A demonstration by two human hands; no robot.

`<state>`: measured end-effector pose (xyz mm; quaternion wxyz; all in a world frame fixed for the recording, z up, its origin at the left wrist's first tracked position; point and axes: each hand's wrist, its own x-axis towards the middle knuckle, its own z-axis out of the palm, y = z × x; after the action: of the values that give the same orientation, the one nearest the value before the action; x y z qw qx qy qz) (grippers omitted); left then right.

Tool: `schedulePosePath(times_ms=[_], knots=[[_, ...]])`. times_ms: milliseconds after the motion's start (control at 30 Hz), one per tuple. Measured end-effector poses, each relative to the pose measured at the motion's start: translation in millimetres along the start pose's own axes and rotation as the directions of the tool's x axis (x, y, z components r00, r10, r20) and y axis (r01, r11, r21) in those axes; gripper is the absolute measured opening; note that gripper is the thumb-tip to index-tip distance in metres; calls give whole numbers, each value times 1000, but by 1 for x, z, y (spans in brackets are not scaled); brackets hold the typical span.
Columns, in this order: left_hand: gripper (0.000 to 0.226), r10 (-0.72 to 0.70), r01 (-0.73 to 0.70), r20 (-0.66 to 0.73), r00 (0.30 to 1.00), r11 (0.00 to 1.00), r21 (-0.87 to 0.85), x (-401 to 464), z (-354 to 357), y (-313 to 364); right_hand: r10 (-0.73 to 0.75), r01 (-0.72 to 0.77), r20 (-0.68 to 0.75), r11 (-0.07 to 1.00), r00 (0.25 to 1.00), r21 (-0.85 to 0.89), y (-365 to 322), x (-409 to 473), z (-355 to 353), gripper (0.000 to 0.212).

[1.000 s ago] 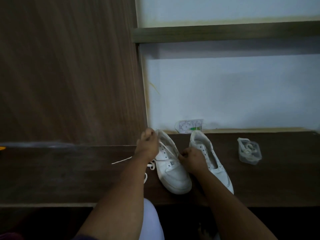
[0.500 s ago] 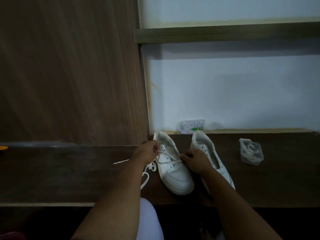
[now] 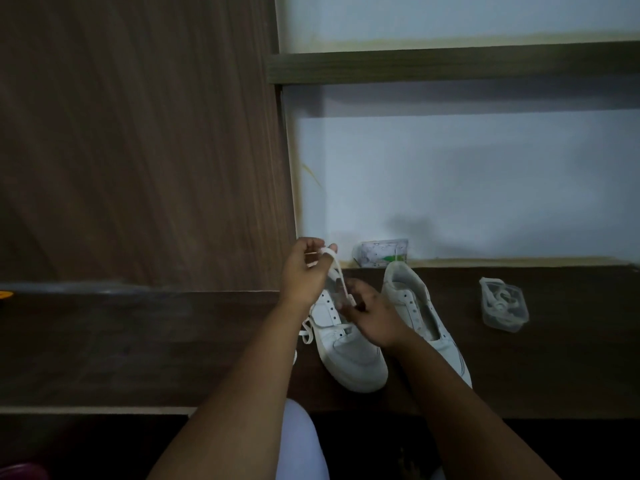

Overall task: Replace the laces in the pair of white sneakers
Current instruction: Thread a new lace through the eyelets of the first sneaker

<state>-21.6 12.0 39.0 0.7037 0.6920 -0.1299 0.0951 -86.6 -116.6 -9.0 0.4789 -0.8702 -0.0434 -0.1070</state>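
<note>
the white low-top sneaker nearer the frame centre (image 3: 349,351) sits on the dark wooden bench top (image 3: 138,341) with most of its upper eyelets bare and a flat white shoelace (image 3: 337,271) drawn up out of it; a loose stretch of lace trails off its left side. the second white sneaker (image 3: 415,299), just to its right, shows bare eyelets and no lace that i can make out. judging by this, the old laces look nearly out and fitting new ones is all still to do. a small clear plastic tub holding coiled white laces (image 3: 504,304) waits well to the right of the shoes, probably the replacements.

the left hand (image 3: 304,271) is raised above the heel of the centre shoe, near the frame's middle, fingers curled and pinching the lace at its top. the right hand (image 3: 370,313) hovers low over the tongue; its fingers seem to pinch the lace's lower part, though blur makes that uncertain. both forearms reach up from the bottom edge.
</note>
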Motion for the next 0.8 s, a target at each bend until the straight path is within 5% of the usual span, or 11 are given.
schedulePosePath(times_ms=[100,167,233,300,367,433,567,733,800], knots=[[31,103,-97,-18,995,975,199,3,-2,-4,64,-57,-28,977,998,205,-15,2,-3,9],[46,44,-21,-74,996,958,287,8,-12,-10,110,-69,-105,941,988,332,-25,2,-16,14],[54,-134,176,-132,982,898,404,14,-28,-22,187,-71,-208,882,960,465,-33,2,-33,14],[59,-343,325,-91,935,723,609,15,-45,-41,258,-30,-302,802,918,597,-38,1,-50,13],[87,-553,377,-26,833,532,759,10,-58,-60,320,13,-385,755,866,656,-43,-2,-66,13],[107,-604,307,41,796,461,833,9,-62,-72,331,57,-489,781,807,622,-44,-4,-81,16],[84,-607,163,210,766,500,850,-6,-63,-64,292,78,-682,887,670,455,-40,-11,-112,14],[55,-644,25,284,710,426,904,-18,-57,-69,66,-87,-697,996,714,5,-44,-28,-110,30],[73,-622,6,258,739,389,921,-18,-55,-68,32,-91,-706,995,707,-46,-50,-31,-105,30]])
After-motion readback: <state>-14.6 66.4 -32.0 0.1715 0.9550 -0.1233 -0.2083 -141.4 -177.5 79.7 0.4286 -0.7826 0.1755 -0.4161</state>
